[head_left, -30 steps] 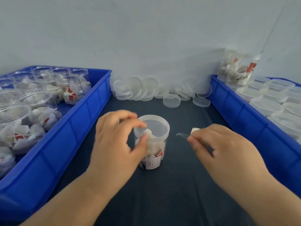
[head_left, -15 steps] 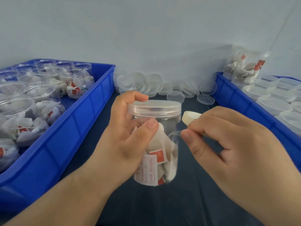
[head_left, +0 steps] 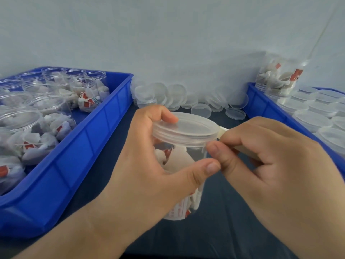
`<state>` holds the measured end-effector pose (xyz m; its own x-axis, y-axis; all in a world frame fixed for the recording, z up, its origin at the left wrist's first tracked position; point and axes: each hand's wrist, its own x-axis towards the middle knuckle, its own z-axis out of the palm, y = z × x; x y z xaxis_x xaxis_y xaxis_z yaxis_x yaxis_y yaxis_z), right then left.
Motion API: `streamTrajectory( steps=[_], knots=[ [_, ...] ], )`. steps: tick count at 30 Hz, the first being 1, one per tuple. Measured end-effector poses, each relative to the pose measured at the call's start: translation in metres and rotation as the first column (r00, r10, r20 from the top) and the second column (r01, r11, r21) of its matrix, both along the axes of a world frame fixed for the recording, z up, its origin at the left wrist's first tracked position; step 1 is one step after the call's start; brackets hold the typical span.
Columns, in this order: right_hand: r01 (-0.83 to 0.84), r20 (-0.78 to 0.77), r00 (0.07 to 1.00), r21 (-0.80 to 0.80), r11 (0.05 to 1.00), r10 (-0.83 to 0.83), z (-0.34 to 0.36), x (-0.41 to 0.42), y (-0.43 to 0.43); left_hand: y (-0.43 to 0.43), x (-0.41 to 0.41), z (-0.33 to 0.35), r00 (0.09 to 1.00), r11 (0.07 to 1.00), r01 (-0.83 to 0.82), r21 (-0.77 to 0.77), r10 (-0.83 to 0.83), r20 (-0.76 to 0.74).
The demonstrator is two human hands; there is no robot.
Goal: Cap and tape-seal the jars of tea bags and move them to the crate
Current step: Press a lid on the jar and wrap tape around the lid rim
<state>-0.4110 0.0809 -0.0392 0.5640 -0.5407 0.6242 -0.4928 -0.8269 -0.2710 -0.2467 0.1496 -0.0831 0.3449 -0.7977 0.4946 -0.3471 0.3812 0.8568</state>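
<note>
Clear jar [head_left: 194,150] of white tea bags with red tags, raised off the table [head_left: 214,230], slightly tilted, gripped by the left hand [head_left: 149,165]. Capped with a translucent ribbed lid [head_left: 188,128]. Cream tape roll [head_left: 222,130] touching the lid's right edge, pinched in the right hand [head_left: 280,165].

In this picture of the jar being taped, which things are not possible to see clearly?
Head view: tape roll mostly hidden inside the right hand.
Head view: jar lower side covered by the left hand; tag print blurred.
Head view: right crate cut off by the frame edge.

tape roll [head_left: 223,130] mostly hidden, left crate [head_left: 84,146] cropped
</note>
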Motion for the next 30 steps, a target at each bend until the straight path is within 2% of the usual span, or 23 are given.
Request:
streamTrajectory(
  steps=[6, 13, 18, 23, 30],
  knots=[
    [0.006, -0.003, 1.000, 0.009, 1.000, -0.006, -0.003, 0.000, 0.002, 0.001, -0.002, 0.001, 0.999, 1.000, -0.008, 0.004, 0.009, -0.041],
    [0.012, -0.035, 0.999, 0.018, 1.000, -0.011, 0.002, -0.003, 0.001, -0.003, -0.002, 0.000, 0.991, 0.995, 0.050, -0.089, -0.060, -0.119],
    [0.006, -0.012, 1.000, 0.073, 0.997, -0.005, 0.007, -0.011, -0.003, -0.003, 0.000, -0.002, 0.995, 1.000, 0.012, -0.023, -0.014, -0.102],
    [-0.103, 0.086, 0.992, 0.147, 0.984, 0.091, 0.012, -0.020, -0.015, -0.003, 0.001, -0.005, 0.971, 0.993, 0.011, 0.119, 0.018, -0.240],
    [-0.094, 0.163, 0.982, 0.006, 0.996, 0.092, 0.000, -0.018, -0.019, -0.003, -0.002, -0.006, 0.914, 0.992, 0.101, 0.080, -0.060, -0.402]
  ],
)
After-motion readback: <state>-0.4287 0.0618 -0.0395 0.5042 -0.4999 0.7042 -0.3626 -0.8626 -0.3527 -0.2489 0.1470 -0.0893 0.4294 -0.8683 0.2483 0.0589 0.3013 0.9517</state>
